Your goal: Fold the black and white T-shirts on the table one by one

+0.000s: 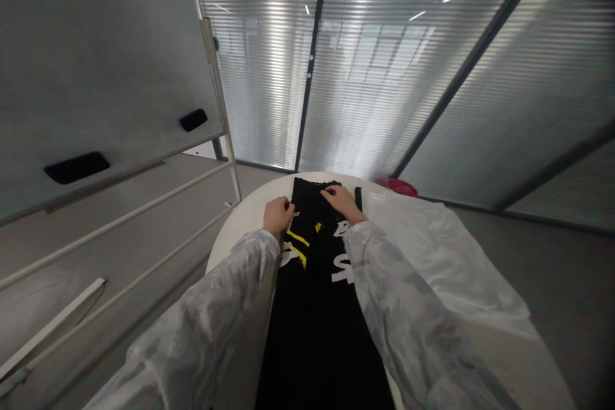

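Note:
A black garment [314,307] with white letters and yellow marks lies folded into a long strip on a round white table [240,221], running away from me. My left hand [277,214] is closed on the strip's left edge near its far end. My right hand [340,200] lies on the cloth a little farther out, fingers curled and pinching the fabric close to the far edge. Both arms are in shiny white sleeves.
A white garment or sheet [442,256] is spread over the right side of the table. A red object [401,187] sits beyond it on the floor. A whiteboard on a stand [106,64] rises at the left, and glass walls with blinds [365,70] stand behind.

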{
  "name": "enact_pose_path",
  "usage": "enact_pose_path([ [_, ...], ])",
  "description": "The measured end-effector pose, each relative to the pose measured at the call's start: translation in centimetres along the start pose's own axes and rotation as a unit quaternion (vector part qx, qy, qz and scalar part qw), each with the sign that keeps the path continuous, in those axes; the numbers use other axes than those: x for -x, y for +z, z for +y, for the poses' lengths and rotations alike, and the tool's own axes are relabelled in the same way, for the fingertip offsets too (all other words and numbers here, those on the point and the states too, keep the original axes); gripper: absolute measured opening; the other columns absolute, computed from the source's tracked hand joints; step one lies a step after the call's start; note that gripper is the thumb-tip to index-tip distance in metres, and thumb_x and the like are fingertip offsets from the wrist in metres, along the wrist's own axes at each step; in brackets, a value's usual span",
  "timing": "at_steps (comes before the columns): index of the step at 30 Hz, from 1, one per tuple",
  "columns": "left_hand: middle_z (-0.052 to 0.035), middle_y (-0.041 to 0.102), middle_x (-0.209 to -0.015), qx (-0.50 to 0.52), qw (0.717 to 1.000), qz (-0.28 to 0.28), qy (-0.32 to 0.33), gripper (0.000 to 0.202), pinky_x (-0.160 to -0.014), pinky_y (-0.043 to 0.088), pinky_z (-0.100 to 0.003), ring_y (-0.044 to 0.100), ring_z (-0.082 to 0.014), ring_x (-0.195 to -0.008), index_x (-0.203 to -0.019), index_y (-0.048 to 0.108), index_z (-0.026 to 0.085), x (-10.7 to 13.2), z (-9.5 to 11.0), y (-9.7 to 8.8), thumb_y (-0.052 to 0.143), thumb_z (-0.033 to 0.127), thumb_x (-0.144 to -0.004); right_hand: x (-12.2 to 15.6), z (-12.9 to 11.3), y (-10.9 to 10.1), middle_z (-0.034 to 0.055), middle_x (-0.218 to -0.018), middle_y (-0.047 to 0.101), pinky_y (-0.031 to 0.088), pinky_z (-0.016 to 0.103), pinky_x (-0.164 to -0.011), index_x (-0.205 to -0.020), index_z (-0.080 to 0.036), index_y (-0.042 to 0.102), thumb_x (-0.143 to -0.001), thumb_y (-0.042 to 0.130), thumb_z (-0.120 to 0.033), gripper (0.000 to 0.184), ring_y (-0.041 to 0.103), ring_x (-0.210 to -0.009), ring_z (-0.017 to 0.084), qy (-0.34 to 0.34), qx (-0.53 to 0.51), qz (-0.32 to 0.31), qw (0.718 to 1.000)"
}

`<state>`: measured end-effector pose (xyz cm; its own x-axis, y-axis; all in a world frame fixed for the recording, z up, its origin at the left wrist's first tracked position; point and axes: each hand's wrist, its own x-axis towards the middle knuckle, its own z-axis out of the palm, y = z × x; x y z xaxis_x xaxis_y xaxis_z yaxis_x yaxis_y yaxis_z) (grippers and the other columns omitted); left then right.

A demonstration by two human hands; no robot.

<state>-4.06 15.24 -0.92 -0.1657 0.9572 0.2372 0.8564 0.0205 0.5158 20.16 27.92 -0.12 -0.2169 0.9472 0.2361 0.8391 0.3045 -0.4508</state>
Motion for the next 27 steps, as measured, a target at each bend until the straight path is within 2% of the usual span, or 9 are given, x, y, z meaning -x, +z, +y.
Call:
enact_pose_path([
  [3,-0.0101,0.08,-0.11,0.001,1.0,0.0,0.001,0.022,-0.098,0.047,-0.036,0.071,-0.0259,-0.105,-0.099,0.075,0.022,0.0,-0.1,0.0,0.058,0.034,-0.106,-0.6,-0.6,0.4,0.0096,-0.118,0.083,0.055,0.039,-0.1,-0.11,-0.024,0.083,-0.097,0.07,-0.053,0.034,0.075,-0.11,0.029,0.006,-0.013,-0.003,1.0],
  [7,-0.0097,0.08,-0.111,0.003,1.0,0.0,0.001,0.021,-0.099,0.047,-0.036,0.071,-0.0256,-0.106,-0.101,0.075,0.022,0.0,-0.2,0.0,0.058,0.034,-0.106,-1.3,-1.3,0.3,0.0067,-0.106,0.083,0.055,0.033,-0.092,-0.103,-0.023,0.081,-0.099,0.062,-0.043,0.028,0.074,-0.099,0.024,-0.001,-0.041,-0.005,0.999],
  [11,-0.0099,0.081,-0.112,0.006,1.0,0.002,0.002,0.022,-0.099,0.047,-0.036,0.071,-0.0256,-0.106,-0.102,0.076,0.022,0.0,-0.3,0.1,0.058,0.034,-0.107,-1.5,-1.6,0.4,0.007,-0.094,0.081,0.054,0.031,-0.083,-0.095,-0.019,0.079,-0.1,0.051,-0.037,0.033,0.072,-0.089,0.023,0.003,-0.056,-0.007,0.998],
  [14,-0.0101,0.081,-0.112,0.008,1.0,0.005,0.002,0.023,-0.098,0.047,-0.036,0.072,-0.0257,-0.105,-0.102,0.076,0.021,-0.1,-0.3,0.2,0.058,0.034,-0.107,-1.5,-1.6,0.8,0.0079,-0.097,0.081,0.054,0.03,-0.082,-0.098,-0.018,0.076,-0.102,0.05,-0.035,0.032,0.071,-0.088,0.022,0.008,-0.057,-0.005,0.998],
  [17,-0.0103,0.081,-0.11,0.009,1.0,0.007,0.0,0.022,-0.096,0.047,-0.035,0.072,-0.0257,-0.105,-0.101,0.077,0.021,-0.1,-0.3,0.3,0.059,0.034,-0.106,-1.4,-1.3,1.0,0.0095,-0.107,0.081,0.053,0.032,-0.086,-0.111,-0.019,0.073,-0.104,0.054,-0.034,0.025,0.071,-0.094,0.022,0.016,-0.044,0.013,0.999],
  [21,-0.0091,0.081,-0.109,0.012,1.0,0.01,0.002,0.021,-0.094,0.046,-0.034,0.072,-0.0249,-0.104,-0.101,0.077,0.022,0.0,-0.3,0.4,0.06,0.034,-0.106,-0.5,-0.7,0.5,0.0129,-0.115,0.078,0.05,0.04,-0.096,-0.117,-0.021,0.069,-0.103,0.061,-0.033,0.02,0.069,-0.104,0.029,0.017,0.005,0.047,0.999],
  [25,-0.009,0.08,-0.104,0.014,1.0,0.01,0.006,0.03,-0.091,0.046,-0.035,0.071,-0.0255,-0.099,-0.096,0.076,0.022,-0.1,-0.5,0.5,0.065,0.049,-0.106,0.9,-1.2,-0.5,0.0216,-0.128,0.072,0.042,0.05,-0.111,-0.125,-0.015,0.069,-0.102,0.061,-0.031,0.029,0.061,-0.122,0.037,-0.059,0.143,0.104,0.982],
  [27,-0.0083,0.079,-0.1,0.012,1.0,0.005,0.01,0.032,-0.089,0.046,-0.035,0.07,-0.0256,-0.097,-0.094,0.074,0.022,-0.1,-0.6,0.6,0.071,0.053,-0.101,1.6,-1.8,-0.9,0.0234,-0.134,0.07,0.039,0.052,-0.116,-0.129,-0.012,0.069,-0.104,0.057,-0.03,0.033,0.058,-0.128,0.039,-0.107,0.173,0.119,0.972],
])
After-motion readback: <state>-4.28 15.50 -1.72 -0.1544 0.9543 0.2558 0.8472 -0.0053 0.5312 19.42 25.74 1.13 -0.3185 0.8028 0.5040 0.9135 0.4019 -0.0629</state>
